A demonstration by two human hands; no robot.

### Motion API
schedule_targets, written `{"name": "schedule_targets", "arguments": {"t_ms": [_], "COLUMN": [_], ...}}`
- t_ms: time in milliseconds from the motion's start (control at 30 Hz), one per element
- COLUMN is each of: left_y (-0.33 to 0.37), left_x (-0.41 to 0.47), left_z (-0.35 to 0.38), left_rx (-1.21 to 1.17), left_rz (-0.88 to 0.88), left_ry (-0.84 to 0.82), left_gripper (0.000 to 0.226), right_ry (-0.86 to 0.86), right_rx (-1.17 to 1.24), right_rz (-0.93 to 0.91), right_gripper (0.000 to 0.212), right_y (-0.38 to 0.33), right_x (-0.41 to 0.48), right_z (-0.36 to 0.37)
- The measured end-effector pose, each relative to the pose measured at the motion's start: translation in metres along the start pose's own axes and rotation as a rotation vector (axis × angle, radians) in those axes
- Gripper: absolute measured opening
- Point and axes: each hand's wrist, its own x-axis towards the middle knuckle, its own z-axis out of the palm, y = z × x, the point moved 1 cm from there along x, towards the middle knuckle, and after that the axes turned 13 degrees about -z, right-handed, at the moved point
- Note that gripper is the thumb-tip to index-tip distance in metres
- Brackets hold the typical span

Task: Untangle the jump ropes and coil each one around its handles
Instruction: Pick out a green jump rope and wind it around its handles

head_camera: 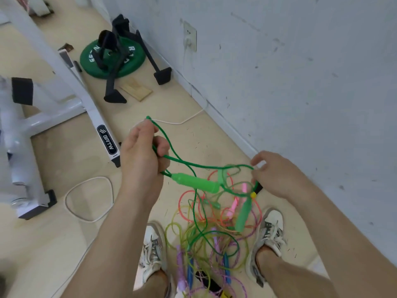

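Green jump rope [187, 166] loops from your gripping left hand [144, 151], its handle [196, 182] lying nearly level, butt pointing right; your right hand [277, 175] pinches it above the tangle [210, 233] between your shoes [153, 250].

Glossy translucent plastic green handle [196, 182], smooth green cord [182, 162], scuffed matt wall [300, 82].

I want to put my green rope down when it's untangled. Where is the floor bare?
Bare floor lies left of the left shoe, just past the white cable loop. Another patch sits between the wooden board and the left hand holding the green rope. Between that shoe and the right shoe, the rope pile is crowded.
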Motion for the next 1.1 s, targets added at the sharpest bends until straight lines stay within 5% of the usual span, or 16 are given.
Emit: {"name": "schedule_targets", "arguments": {"t_ms": [67, 167, 267, 333, 567, 633, 700, 833, 1000, 1100], "left_y": [-0.003, -0.015, -0.016, -0.007, 0.027, 0.03, 0.03, 0.014, -0.014, -0.029], "left_x": [-0.003, -0.01, -0.012, -0.007, 0.016, 0.02, 0.022, 0.021, 0.006, -0.009], "left_z": [0.003, 0.015, 0.018, 0.01, -0.048, -0.059, -0.063, -0.047, -0.019, -0.002], "left_rx": [0.011, 0.072, 0.102, 0.049, -0.122, -0.149, -0.182, 0.088, 0.657, 0.752], "left_rz": [-0.016, -0.07, -0.032, 0.053, 0.444, 0.488, 0.454, 0.147, -0.132, -0.203], "left_ry": [-0.087, -0.24, -0.249, -0.17, 0.305, 0.367, 0.376, 0.254, -0.163, -0.515], "left_gripper": [0.021, 0.021, 0.022, 0.023, 0.015, 0.013, 0.013, 0.021, 0.019, 0.009], "right_ry": [-0.05, -0.156, -0.373, -0.354, -0.278, -0.139, -0.036, -0.101, -0.105, -0.071], "right_rx": [-0.031, 0.411, 0.606, 0.523, -0.145, -0.076, 0.276, 0.997, 1.269, 1.33], "right_rz": [-0.093, -0.405, -0.498, -0.473, -0.33, -0.284, -0.235, -0.087, -0.09, -0.141], "right_gripper": [0.044, 0.056, 0.019, 0.007, 0.026, 0.021, 0.02, 0.018, 0.021, 0.02], "right_y": [-0.003, -0.035, -0.062, -0.062, -0.021, -0.018, -0.021, -0.032, -0.045, -0.05], "right_x": [-0.005, -0.016, -0.023, -0.02, -0.005, -0.002, -0.004, -0.011, -0.011, -0.011], "right_z": [0.0, 0.005, 0.023, 0.025, 0.015, 0.013, 0.008, 0.003, 0.006, 0.005]}}
